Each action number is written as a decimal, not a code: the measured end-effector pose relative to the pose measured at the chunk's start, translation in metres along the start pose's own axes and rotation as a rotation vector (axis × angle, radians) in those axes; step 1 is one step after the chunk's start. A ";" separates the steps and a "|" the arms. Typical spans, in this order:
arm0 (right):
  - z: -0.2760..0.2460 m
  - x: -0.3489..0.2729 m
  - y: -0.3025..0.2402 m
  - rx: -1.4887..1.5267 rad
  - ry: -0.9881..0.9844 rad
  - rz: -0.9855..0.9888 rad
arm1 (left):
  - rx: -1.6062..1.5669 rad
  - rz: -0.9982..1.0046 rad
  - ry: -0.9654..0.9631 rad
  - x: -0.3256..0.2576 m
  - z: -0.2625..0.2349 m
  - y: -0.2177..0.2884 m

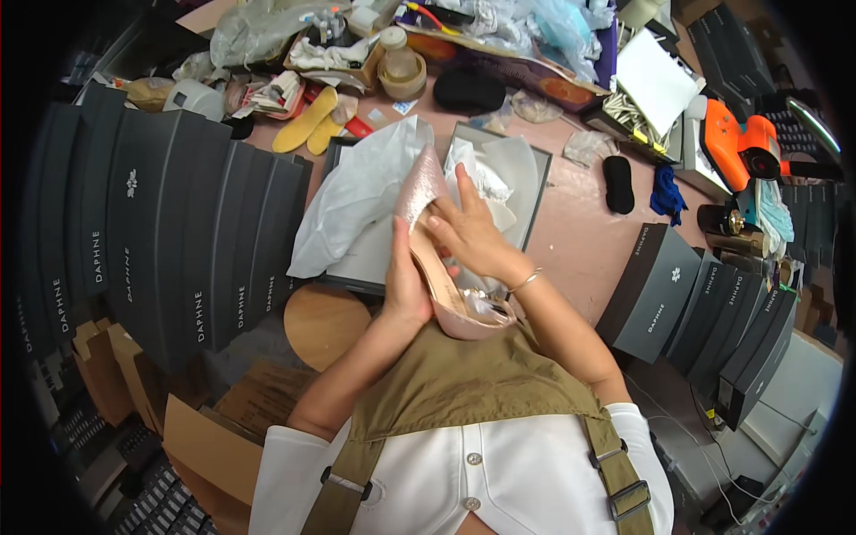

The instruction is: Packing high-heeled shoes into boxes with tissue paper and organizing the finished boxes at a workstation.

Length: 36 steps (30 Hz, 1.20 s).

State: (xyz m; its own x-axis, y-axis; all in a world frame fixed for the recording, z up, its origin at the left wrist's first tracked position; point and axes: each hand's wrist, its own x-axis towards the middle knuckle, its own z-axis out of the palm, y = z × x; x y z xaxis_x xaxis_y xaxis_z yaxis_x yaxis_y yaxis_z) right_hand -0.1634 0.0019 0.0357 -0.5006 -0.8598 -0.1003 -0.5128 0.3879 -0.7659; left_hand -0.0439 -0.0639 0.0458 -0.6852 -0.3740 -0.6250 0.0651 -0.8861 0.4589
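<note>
A shiny pink pointed shoe (pixel 421 192) with a beige insole is held above an open shoe box (pixel 533 192) lined with white tissue paper (pixel 361 192). My left hand (pixel 403 285) grips the shoe from below along its side. My right hand (pixel 465 232) lies on top of the shoe, fingers spread over its opening, a thin bracelet on the wrist. The shoe's toe points away from me, its heel end near my chest.
Dark grey shoe boxes (pixel 178 223) stand stacked at the left and more at the right (pixel 655 290). Yellow insoles (pixel 308 120), a tape roll (pixel 403 80), a black pad (pixel 617 183), blue cloth (pixel 667 198) and an orange tool (pixel 740 147) clutter the pink table. A round wooden stool (pixel 323 323) stands below.
</note>
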 end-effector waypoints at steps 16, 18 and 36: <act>0.026 -0.018 -0.022 -0.174 -0.018 0.106 | 0.373 -0.096 -0.115 0.052 -0.012 0.038; 0.037 -0.018 -0.017 -0.080 -0.050 0.133 | 0.421 -0.063 -0.060 0.051 -0.018 0.035; -0.104 -0.055 -0.049 1.480 -0.018 0.144 | 0.640 0.756 -0.549 -0.034 0.088 0.072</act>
State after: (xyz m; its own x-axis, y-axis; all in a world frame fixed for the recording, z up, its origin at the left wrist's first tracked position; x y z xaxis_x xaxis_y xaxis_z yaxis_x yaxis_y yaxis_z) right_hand -0.1834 0.0646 0.1446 -0.4700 -0.8526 -0.2284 0.7017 -0.2039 -0.6826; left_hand -0.0797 -0.0913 0.1552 -0.8637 -0.4437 0.2391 0.3224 -0.1217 0.9388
